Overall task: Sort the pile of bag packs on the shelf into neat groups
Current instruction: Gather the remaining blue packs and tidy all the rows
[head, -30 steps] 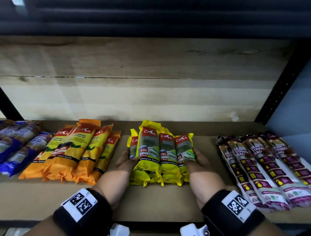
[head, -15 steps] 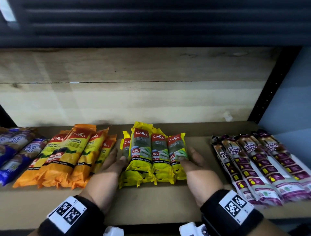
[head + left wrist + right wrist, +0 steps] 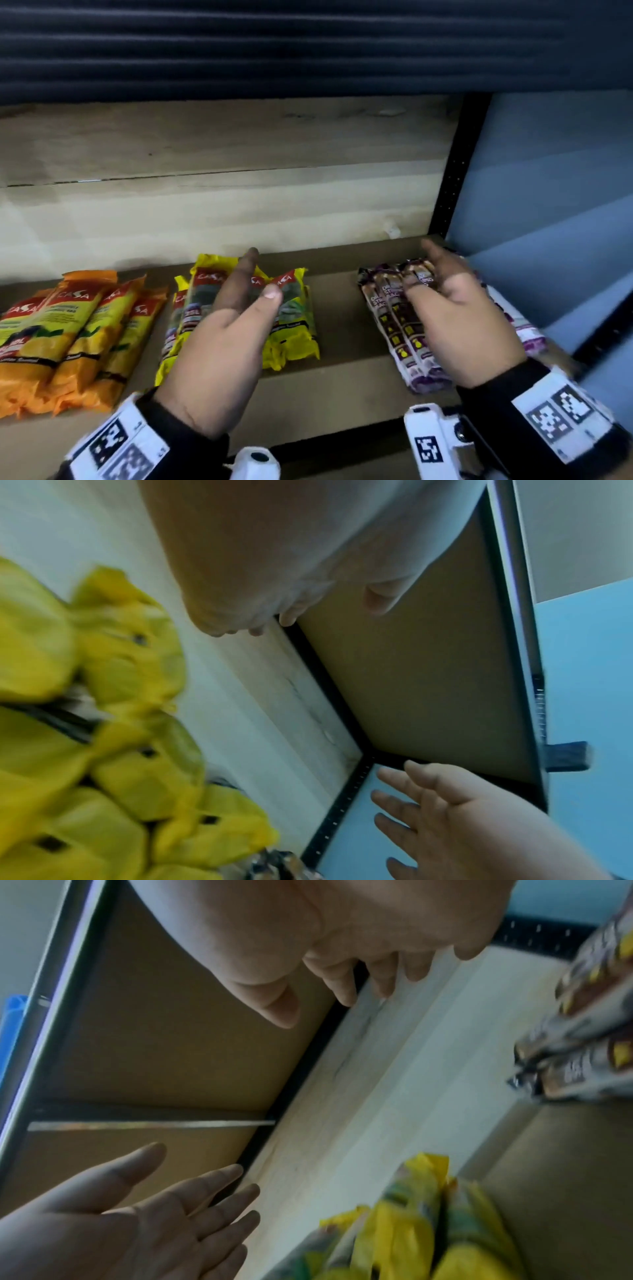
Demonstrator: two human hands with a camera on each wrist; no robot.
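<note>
Three groups of bag packs lie on the brown shelf (image 3: 342,387): orange packs (image 3: 68,335) at the left, yellow packs (image 3: 294,318) in the middle, purple drawstring packs (image 3: 394,318) at the right. My left hand (image 3: 262,274) hovers open above the yellow packs, fingers straight, palm turned right. My right hand (image 3: 419,263) hovers open above the purple packs and hides part of them. Neither hand holds anything. The left wrist view shows the blurred yellow packs (image 3: 120,750) below my left hand (image 3: 308,610). The right wrist view shows my right hand (image 3: 342,988) with loosely bent fingers.
A pale wooden back panel (image 3: 239,212) closes the shelf behind the packs. A black perforated upright (image 3: 452,171) and a blue wall (image 3: 548,205) bound the right end. Bare shelf board shows between the yellow and purple groups and along the front edge.
Both hands have let go of the sides of the yellow packs and risen. The right hand has moved right, over the purple packs. The view has swung right.
</note>
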